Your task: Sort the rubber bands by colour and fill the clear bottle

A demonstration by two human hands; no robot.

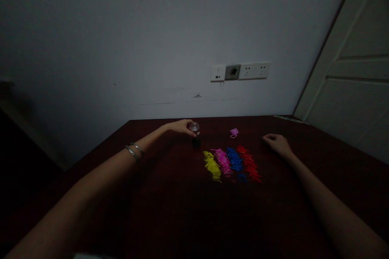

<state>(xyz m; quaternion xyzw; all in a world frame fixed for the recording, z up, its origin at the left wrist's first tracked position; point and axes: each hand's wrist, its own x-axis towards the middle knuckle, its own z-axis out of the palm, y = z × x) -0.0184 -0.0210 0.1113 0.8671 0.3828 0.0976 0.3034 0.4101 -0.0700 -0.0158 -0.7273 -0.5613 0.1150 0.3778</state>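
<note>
My left hand (183,127), with two silver bangles on its wrist, grips a small clear glass jar (195,129) from its left side. The jar stands upright on the dark table. To the right of it lie four-colour piles of thin bands or strings: yellow (212,166), pink (224,162), blue (234,159) and red (248,164). My right hand (277,144) rests on the table to the right of the red pile. Its fingers are curled in, and no object shows in them.
A small pink item with a loop (234,132) lies behind the piles. The dark reddish table (170,210) meets a grey wall (121,48) with sockets and switches (254,71). At the right is a pale panelled door (349,73). The light is dim.
</note>
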